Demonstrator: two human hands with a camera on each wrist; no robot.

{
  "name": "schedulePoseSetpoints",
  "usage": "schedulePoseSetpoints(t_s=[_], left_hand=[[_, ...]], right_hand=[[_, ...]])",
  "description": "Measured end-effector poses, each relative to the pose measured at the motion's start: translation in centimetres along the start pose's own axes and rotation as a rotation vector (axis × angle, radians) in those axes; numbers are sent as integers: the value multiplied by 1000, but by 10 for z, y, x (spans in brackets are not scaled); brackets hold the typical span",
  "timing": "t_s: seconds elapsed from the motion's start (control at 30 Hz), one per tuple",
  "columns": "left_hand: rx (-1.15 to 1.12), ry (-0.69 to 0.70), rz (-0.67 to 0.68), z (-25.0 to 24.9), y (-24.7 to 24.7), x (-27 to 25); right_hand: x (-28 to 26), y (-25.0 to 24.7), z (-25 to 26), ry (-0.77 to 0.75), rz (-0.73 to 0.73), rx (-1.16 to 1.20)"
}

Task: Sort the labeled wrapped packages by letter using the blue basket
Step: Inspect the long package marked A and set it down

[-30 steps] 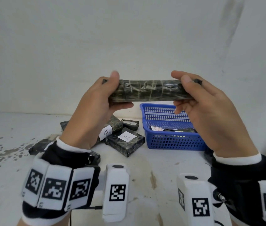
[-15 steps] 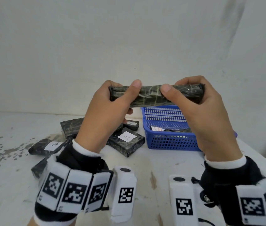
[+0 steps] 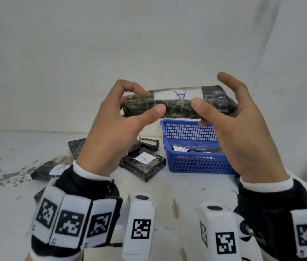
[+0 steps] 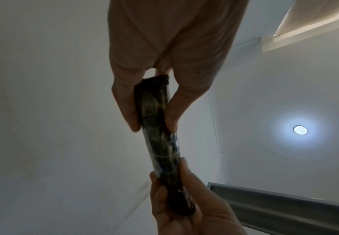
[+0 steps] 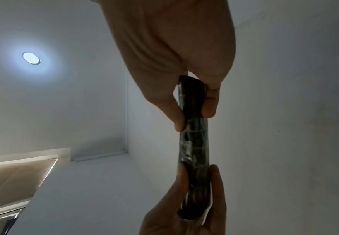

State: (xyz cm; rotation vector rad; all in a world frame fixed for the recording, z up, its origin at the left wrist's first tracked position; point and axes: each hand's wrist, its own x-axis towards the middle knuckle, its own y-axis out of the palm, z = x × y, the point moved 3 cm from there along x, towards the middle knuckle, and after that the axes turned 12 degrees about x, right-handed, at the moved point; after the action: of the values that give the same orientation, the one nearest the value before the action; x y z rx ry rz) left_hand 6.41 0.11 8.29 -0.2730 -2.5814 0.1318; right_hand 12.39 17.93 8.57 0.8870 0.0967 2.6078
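Dark, marbled wrapping covers the held package (image 3: pixel 179 106), a flat bar lifted clear of the table (image 3: pixel 167 191) and held level in front of the wall, above the rear rim of the blue basket (image 3: pixel 192 163). Its white label faces up and carries a blue letter A. The left hand (image 3: pixel 115 132) pinches one end of the held package, thumb on the near edge and curled fingers on the far side. The right hand (image 3: pixel 231 136) pinches the other end with thumb in front and lower fingers beneath, while its index finger stands raised and free of the wrapping. Both wrist views show the same grip from below: thumb and fingers pressed on opposite faces of the held package (image 4: pixel 160 143), with the other hand clasping the far end (image 5: pixel 195 143).

Beside the blue basket, on its left, lies a flat package labelled A (image 3: pixel 143 162); a smaller wrapped package (image 3: pixel 149 144) sits just behind that one, its label too small to read. Farther left of the blue basket rests another package labelled A (image 3: pixel 50 170), and a dark package (image 3: pixel 76 147) lies partly hidden behind the left wrist. Inside the blue basket are dark wrapped packages, one with a white label marked in red that I cannot read.
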Motion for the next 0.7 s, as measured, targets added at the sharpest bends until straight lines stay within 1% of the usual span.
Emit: schedulePoseSetpoints(t_s=[0.03, 0.1, 0.17, 0.23, 0.33, 0.4, 0.47, 0.7], left_hand=[[-32, -2, 18, 0, 1, 0], [-135, -49, 64, -1, 5, 1], [-212, -101, 56, -1, 6, 1], [-227, -122, 38, 1, 4, 3], [-252, -152, 64, 4, 3, 4], [-219, -138, 94, 3, 3, 4], [-160, -115, 111, 2, 3, 3], [-107, -83, 44, 3, 8, 0]], right_hand=[[1, -1, -1, 8, 5, 19], [2, -3, -1, 11, 17, 16], [2, -3, -2, 22, 23, 7], [2, -3, -4, 45, 49, 23], [2, -3, -4, 53, 77, 24], [2, -3, -4, 48, 73, 21], [1, -3, -4, 8, 58, -44], [-3, 2, -5, -72, -33, -224]])
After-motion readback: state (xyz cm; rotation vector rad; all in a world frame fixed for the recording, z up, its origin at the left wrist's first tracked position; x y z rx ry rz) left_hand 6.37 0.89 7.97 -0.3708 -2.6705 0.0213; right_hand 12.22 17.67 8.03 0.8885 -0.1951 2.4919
